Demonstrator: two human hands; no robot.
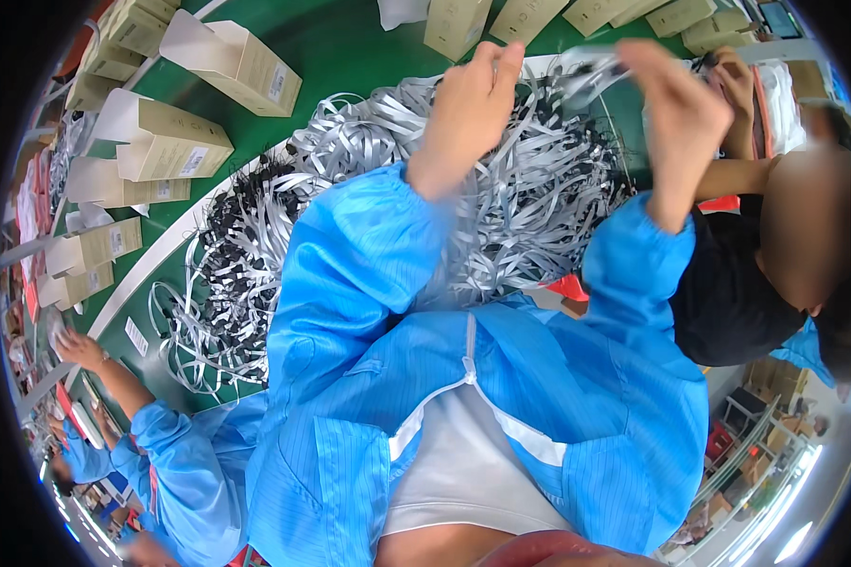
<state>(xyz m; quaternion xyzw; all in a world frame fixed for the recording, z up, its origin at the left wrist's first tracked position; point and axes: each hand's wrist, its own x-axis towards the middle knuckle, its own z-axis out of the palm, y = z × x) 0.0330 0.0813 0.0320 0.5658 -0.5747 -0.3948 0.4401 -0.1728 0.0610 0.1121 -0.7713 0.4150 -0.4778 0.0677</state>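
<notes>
A large tangled heap of grey lanyards (529, 213) with black cord ends lies beneath both my hands. My left hand (468, 113) is raised over the middle of the heap, its fingers curled closed near the open boxes behind. Whether something thin is pinched in them cannot be made out. To the right, my right hand (681, 113) is closed and smeared by motion. A looped grey lanyard (591, 80), also blurred, trails leftward from its fingertips, above the heap's far right edge.
Open cream cardboard boxes (246, 71) stand on the green tabletop (336, 47) at the far side and left. A co-worker in black (738, 293) sits close on the right. Another in a blue jacket (194, 482) works at the lower left. A white curved strip (151, 274) crosses the table.
</notes>
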